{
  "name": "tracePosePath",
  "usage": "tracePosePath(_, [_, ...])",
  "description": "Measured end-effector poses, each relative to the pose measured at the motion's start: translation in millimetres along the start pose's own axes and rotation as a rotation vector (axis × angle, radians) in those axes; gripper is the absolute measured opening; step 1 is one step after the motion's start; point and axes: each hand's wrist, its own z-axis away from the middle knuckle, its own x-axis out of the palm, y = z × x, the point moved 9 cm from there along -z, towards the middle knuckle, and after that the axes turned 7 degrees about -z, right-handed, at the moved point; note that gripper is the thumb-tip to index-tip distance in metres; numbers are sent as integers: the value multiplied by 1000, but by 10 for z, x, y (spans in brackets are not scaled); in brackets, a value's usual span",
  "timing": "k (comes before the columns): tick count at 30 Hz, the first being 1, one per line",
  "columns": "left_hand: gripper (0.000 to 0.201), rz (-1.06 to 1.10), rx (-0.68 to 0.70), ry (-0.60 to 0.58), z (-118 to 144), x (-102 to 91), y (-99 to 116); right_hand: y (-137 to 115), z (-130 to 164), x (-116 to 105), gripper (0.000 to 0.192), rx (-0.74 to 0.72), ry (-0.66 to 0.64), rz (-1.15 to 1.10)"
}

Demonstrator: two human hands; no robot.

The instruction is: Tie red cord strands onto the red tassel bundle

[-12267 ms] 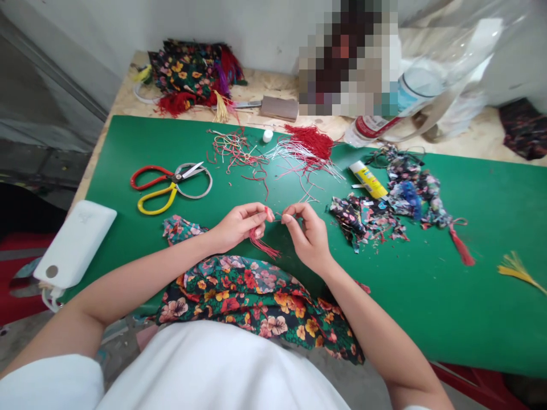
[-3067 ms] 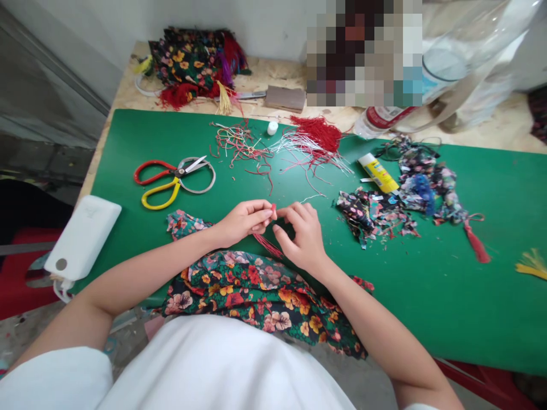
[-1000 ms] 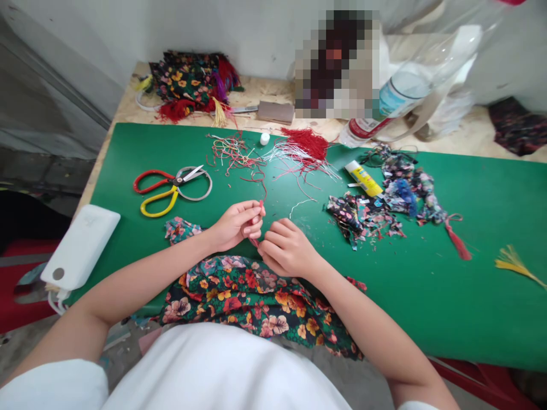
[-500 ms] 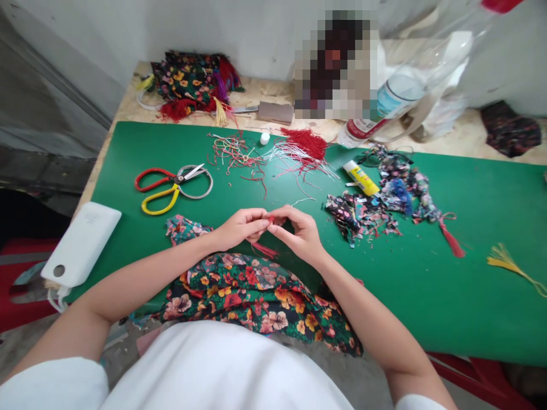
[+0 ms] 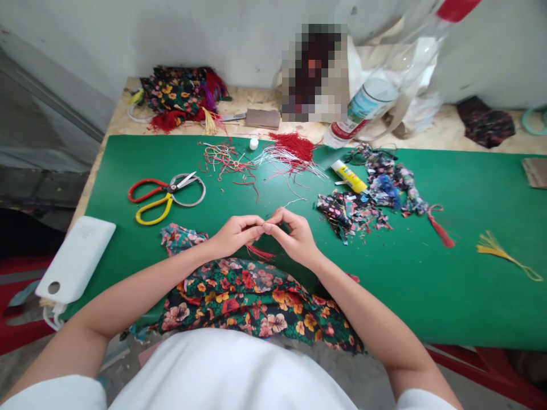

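My left hand (image 5: 235, 234) and my right hand (image 5: 294, 234) meet fingertip to fingertip over the near part of the green mat. A red tassel (image 5: 261, 254) hangs below the fingers of my left hand, which are closed on it; its upper end is hidden by the fingers. The thumb and forefinger of my right hand are pinched at the same spot, where a thin white thread (image 5: 296, 201) comes out beyond the knuckles. Floral cloth (image 5: 256, 296) lies just in front of my body, under my forearms.
Red-and-yellow-handled scissors (image 5: 162, 196) and a white power bank (image 5: 77, 259) lie left. Red and white threads (image 5: 294, 151), a yellow glue stick (image 5: 349, 176) and fabric scraps (image 5: 354, 213) are ahead and right. A large plastic bottle (image 5: 363, 111) leans at the back.
The view has shifted slightly, with the table things now lower and further left. My fingertips have closed together over the red bit that showed between them.
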Motion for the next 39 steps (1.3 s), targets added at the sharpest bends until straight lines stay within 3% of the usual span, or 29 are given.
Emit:
tracePosePath(4, [33,-165,18,43,21,-30,70,-88,9,11,23,-88,4,84])
tracePosePath(8, [29,-129,15,1,22,5,36,-221,-33,-13,18,-248,-160,308])
tracePosePath(9, [29,-101,5,-3,19,6,10,-208,-65,-117,18,-241,-126,386])
tracePosePath(13, [30,43,-25,-5,-2,6,-76,-64,-170,-724,21,-96,254,885])
tracePosePath(15, [31,108,-41,-4,-15,10,-101,64,-216,-839,24,-26,293,987])
tracePosePath(31, [28,253,-60,32,-38,-7,-129,342,-420,-644,18,-14,297,944])
tracePosePath(39, [28,385,-105,122,-41,-60,-81,56,-357,-623,17,-129,302,840])
